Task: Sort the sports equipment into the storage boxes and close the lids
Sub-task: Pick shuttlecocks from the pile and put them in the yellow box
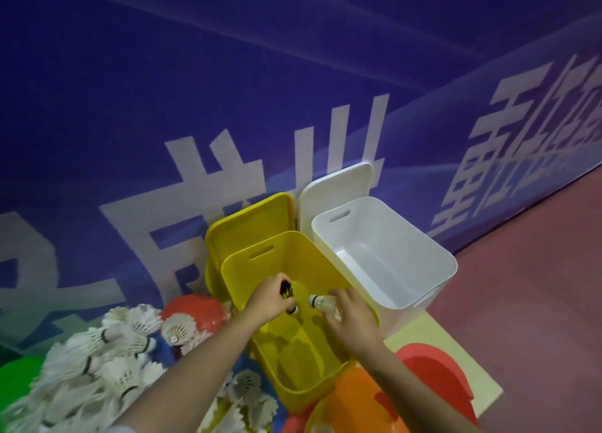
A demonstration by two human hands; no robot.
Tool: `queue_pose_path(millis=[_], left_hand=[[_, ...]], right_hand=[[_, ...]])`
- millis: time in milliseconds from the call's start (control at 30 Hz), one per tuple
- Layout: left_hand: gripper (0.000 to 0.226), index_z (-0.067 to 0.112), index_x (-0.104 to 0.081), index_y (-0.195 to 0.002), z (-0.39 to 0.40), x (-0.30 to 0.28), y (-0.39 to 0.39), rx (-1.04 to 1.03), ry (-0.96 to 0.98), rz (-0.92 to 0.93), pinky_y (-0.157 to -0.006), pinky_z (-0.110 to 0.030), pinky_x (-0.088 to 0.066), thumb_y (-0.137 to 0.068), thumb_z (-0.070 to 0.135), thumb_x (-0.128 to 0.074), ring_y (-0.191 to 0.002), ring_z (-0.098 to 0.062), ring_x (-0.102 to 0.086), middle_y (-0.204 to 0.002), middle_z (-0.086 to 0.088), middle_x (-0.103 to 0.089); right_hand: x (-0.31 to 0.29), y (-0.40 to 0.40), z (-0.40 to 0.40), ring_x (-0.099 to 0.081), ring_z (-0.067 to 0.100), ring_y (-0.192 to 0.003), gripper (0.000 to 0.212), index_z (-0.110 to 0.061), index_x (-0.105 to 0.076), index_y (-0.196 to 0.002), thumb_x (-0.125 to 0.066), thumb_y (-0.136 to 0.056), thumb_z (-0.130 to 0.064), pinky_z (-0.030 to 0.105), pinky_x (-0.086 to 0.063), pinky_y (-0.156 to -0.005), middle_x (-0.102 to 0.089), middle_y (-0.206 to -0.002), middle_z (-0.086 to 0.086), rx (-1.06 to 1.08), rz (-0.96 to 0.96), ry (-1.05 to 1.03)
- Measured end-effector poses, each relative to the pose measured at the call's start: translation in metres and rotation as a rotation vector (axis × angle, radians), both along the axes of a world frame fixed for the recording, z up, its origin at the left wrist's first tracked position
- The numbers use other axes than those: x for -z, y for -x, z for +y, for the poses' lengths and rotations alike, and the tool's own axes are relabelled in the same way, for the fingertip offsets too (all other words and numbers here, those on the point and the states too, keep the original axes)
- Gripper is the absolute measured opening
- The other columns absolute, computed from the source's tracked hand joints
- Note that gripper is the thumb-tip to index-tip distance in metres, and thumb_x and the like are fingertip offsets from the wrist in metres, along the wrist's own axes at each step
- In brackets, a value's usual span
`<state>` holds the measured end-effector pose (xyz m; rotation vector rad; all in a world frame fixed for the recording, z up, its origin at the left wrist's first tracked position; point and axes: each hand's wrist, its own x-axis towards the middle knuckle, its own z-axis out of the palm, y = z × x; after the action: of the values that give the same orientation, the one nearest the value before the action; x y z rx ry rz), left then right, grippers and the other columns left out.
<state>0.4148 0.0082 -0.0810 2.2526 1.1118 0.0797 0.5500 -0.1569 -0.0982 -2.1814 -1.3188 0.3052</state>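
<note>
By blue banner wall, reddish floor w/ boxes.

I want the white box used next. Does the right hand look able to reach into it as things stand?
Probably yes: the white box stands open beside the right hand, nothing between them, though that hand holds a shuttlecock.

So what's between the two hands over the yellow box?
Head view: only the bare inside of the yellow box shows between the left hand and right hand, each holding a shuttlecock.
</note>
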Motion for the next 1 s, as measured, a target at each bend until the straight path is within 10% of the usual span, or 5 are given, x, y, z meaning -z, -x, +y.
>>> queue_pose_path(millis=[400,600,800,900,1000], left_hand=[[0.077,0.021,-0.035,-0.142,0.020,0.062,-0.027,0.188,0.145,0.452,-0.089,-0.035,-0.047,-0.077,0.038,-0.074,-0.115,-0.026,-0.055,-0.133,-0.010,-0.052],[0.052,0.028,-0.040,-0.141,0.013,0.012,0.004,0.041,0.004,-0.065,-0.107,-0.035,-0.034,-0.092,0.030,-0.059,-0.135,-0.022,-0.035,-0.144,-0.001,-0.041],[0.069,0.019,-0.013,-0.152,-0.003,0.011,0.066,-0.326,-0.176,-0.086,-0.115,-0.042,-0.022,-0.096,0.028,-0.052,-0.145,-0.028,-0.010,-0.159,-0.008,-0.006],[0.072,0.018,0.005,-0.153,-0.010,0.018,0.064,-0.480,0.076,-0.145,-0.083,-0.033,-0.050,-0.100,0.025,-0.043,-0.109,-0.024,-0.056,-0.134,-0.015,-0.047],[0.067,0.016,0.009,-0.152,-0.011,0.016,0.055,-0.553,0.120,-0.140,-0.047,-0.027,-0.035,-0.102,0.020,-0.036,-0.054,-0.014,-0.046,-0.072,-0.003,-0.052]], right_hand=[[0.009,-0.010,0.013,-0.052,0.027,-0.105,0.042,-0.018,-0.047,-0.127,-0.047,-0.093,-0.042,0.032,-0.039,-0.076,-0.048,-0.118,0.007,-0.014,0.094,0.239],[0.007,-0.015,0.019,-0.054,0.023,-0.093,0.041,-0.017,-0.049,-0.126,-0.051,-0.092,-0.041,0.029,-0.038,-0.068,-0.052,-0.113,0.007,-0.126,0.162,0.424],[0.009,-0.023,0.074,-0.061,0.023,-0.079,0.028,-0.009,-0.057,-0.104,-0.058,-0.089,-0.033,0.031,-0.044,-0.063,-0.064,-0.091,0.007,0.030,0.374,0.326],[0.028,-0.010,0.104,-0.060,0.026,-0.077,0.028,-0.007,-0.054,-0.110,-0.057,-0.091,-0.028,0.029,-0.042,-0.058,-0.063,-0.095,0.012,0.129,0.456,0.258],[0.057,0.005,0.124,-0.063,0.034,-0.079,0.031,-0.003,-0.052,-0.106,-0.055,-0.092,-0.030,0.044,-0.054,-0.067,-0.063,-0.093,0.016,0.283,0.582,0.196]])
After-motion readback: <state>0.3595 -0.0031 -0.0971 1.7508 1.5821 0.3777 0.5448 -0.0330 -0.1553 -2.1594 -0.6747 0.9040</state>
